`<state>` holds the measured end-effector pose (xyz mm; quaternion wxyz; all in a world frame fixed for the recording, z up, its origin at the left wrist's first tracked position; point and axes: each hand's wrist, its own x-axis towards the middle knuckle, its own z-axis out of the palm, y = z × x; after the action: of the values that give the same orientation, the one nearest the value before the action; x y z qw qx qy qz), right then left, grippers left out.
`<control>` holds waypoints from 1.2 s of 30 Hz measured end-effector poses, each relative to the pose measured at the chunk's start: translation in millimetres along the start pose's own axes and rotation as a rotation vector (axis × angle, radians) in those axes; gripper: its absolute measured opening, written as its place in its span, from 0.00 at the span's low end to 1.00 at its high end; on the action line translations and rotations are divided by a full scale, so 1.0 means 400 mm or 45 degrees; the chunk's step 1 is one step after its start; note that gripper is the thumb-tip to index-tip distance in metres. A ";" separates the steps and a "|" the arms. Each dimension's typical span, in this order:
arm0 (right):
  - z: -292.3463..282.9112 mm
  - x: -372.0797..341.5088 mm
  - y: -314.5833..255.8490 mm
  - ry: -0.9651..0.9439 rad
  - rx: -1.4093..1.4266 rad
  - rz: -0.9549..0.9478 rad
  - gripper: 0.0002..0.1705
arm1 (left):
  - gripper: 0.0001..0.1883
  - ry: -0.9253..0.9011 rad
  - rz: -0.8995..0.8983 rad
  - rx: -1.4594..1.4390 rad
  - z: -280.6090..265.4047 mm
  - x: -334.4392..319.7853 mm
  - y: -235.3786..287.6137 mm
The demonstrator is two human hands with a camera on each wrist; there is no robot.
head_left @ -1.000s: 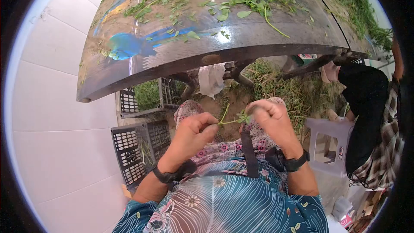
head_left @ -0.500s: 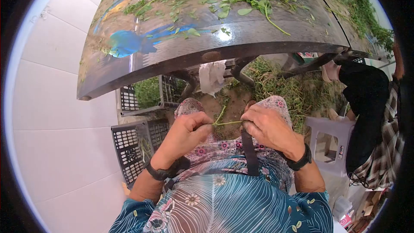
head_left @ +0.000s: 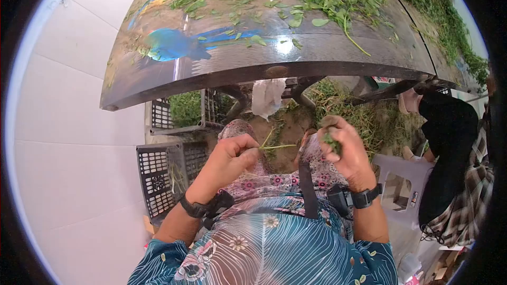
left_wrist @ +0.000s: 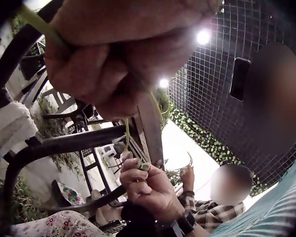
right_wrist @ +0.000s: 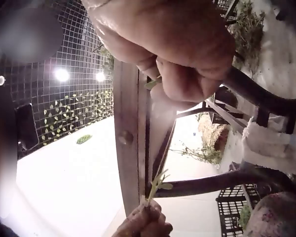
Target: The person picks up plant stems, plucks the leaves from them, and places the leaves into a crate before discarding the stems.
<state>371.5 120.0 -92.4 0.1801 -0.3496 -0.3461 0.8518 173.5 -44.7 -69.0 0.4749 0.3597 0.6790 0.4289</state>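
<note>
My left hand [head_left: 235,155] pinches a thin, forked green stem [head_left: 279,146] above my lap. One bare branch points right and a shorter one slants upward. To the right, apart from the stem's end, my right hand [head_left: 344,150] is curled around small green leaves [head_left: 332,142]. In the left wrist view, the left hand [left_wrist: 113,54] fills the top with the stem [left_wrist: 37,22] poking out, and the right hand [left_wrist: 155,190] appears below. The right wrist view has the right hand [right_wrist: 172,49] large at top, a leaf [right_wrist: 152,84] showing at its fingers.
Ahead stands a dark-edged table [head_left: 237,82] strewn with leafy green stems [head_left: 338,0]. Black plastic crates [head_left: 157,174] sit on the left, and cut greenery [head_left: 369,119] litters the floor. A grey stool [head_left: 404,179] and another seated person [head_left: 449,142] are at right.
My right hand met the stem's right end, then drew away up and to the right with leaves in its fingers. That end is now bare. My left hand stays nearly in place.
</note>
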 end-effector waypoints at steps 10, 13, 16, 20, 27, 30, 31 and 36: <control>0.093 -0.006 0.055 -0.243 -0.728 -0.030 0.14 | 0.06 -0.073 -0.002 -0.056 0.015 -0.002 -0.009; 0.101 -0.008 0.041 -0.198 -1.258 -0.230 0.15 | 0.07 -0.074 -0.043 0.028 0.013 -0.004 -0.006; 0.087 -0.006 0.061 -0.217 -1.225 -0.243 0.15 | 0.07 -0.109 -0.046 -0.017 0.012 -0.008 -0.018; 0.077 0.001 0.050 -0.194 -1.145 -0.347 0.08 | 0.08 -0.056 -0.007 0.088 -0.021 -0.028 -0.005; 0.054 -0.007 0.014 -0.378 -0.009 0.088 0.06 | 0.06 0.443 -0.195 0.156 -0.195 -0.160 -0.123; 0.065 -0.012 -0.005 -0.489 0.088 0.108 0.08 | 0.07 0.735 -0.444 0.467 -0.332 -0.248 -0.267; 0.074 -0.018 -0.014 -0.521 0.112 0.121 0.08 | 0.10 0.903 -0.248 0.791 -0.384 -0.290 -0.376; 0.118 -0.031 -0.046 -0.369 0.245 0.182 0.11 | 0.10 1.161 0.020 0.781 -0.391 -0.296 -0.212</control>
<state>347.3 104.1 -49.0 0.0999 -0.2281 -0.2594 0.9331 51.9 -219.9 -79.2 0.0027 0.2645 0.9072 0.3272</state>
